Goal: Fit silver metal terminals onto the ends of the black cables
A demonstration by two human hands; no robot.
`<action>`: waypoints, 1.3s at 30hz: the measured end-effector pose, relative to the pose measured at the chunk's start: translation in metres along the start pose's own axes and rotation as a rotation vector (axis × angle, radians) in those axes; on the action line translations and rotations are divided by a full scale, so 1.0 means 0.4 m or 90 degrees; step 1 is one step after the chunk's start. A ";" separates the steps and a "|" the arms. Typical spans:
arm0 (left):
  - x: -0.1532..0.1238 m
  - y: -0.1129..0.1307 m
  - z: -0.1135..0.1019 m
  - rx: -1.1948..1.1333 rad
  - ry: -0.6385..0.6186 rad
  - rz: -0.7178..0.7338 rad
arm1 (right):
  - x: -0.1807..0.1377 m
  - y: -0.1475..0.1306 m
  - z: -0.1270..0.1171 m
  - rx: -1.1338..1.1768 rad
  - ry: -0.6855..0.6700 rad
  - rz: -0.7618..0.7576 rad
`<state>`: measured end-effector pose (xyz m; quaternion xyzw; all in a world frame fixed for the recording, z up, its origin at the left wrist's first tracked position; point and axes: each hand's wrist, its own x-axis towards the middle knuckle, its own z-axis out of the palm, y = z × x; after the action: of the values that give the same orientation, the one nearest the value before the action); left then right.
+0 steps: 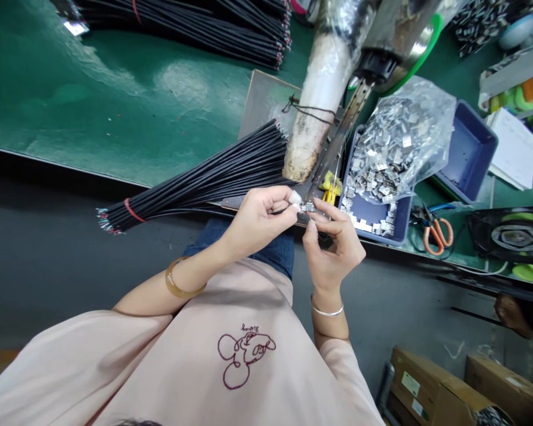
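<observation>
My left hand (269,216) is closed in a pinch, with a white wrap on one fingertip; what it grips is mostly hidden by the fingers. Just beyond its fingertips is a small silvery metal connector piece (309,207), which the thumb and forefinger of my right hand (335,242) hold from the other side. A bundle of black cables (204,171), tied with a red band, lies to the left, and some strands run toward my left hand. Close above both hands is a soldering iron (342,127) with a perforated metal barrel, pointing downward.
A white tube (313,106) hangs over the work spot. On the right, a blue tray (402,228) holds a plastic bag of metal pieces (400,142). Beyond lie orange-handled cutters (439,236) and another blue tray (479,142). More black cables (195,26) lie at the back.
</observation>
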<state>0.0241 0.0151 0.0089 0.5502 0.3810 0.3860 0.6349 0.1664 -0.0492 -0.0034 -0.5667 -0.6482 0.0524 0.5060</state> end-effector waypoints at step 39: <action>-0.005 0.003 -0.005 0.036 -0.034 -0.003 | 0.006 -0.010 -0.020 0.056 0.232 0.002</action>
<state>0.0215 0.0143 0.0102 0.5771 0.3755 0.3588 0.6303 0.1698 -0.0527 0.0043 -0.5453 -0.5420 -0.0216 0.6391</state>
